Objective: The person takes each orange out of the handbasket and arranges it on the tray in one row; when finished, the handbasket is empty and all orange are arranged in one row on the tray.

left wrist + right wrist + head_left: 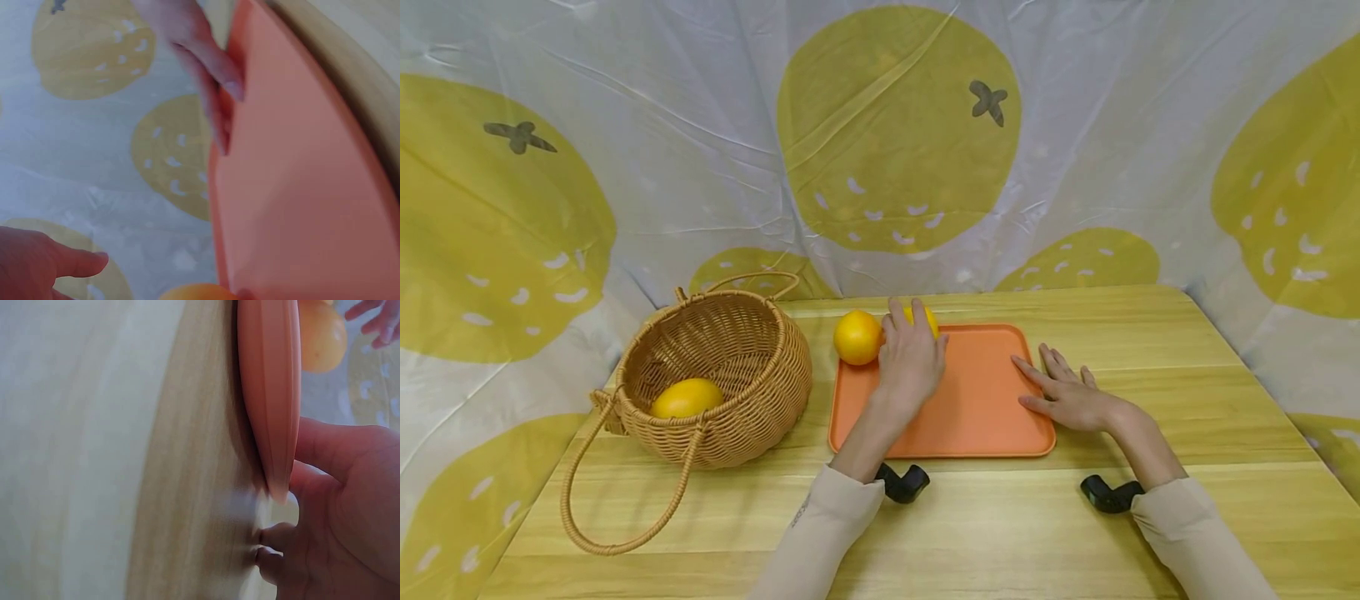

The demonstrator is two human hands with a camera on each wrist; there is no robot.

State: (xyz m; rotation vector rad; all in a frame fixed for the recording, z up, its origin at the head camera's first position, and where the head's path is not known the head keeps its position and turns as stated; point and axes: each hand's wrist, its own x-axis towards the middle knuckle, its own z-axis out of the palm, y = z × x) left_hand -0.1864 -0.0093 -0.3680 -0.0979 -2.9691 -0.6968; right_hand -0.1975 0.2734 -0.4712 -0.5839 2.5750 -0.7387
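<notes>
An orange-coloured tray (973,400) lies on the wooden table. At its far left corner sits a round orange fruit (857,337). Beside that, a yellow fruit (932,321) is partly hidden behind my left hand (912,354). In the right wrist view, the left fingers (387,322) are spread, apart from the round fruit (323,340). My right hand (1071,396) is at the tray's right edge, fingers extended. The right wrist view shows its thumb against the tray rim (275,394) and other fingertips on the table.
A wicker basket (760,408) stands on the left with an oval yellow fruit (688,397) inside. One basket handle (625,546) hangs down toward the front, the other stands at the back. A fruit-patterned cloth (1075,150) surrounds the table (1000,533).
</notes>
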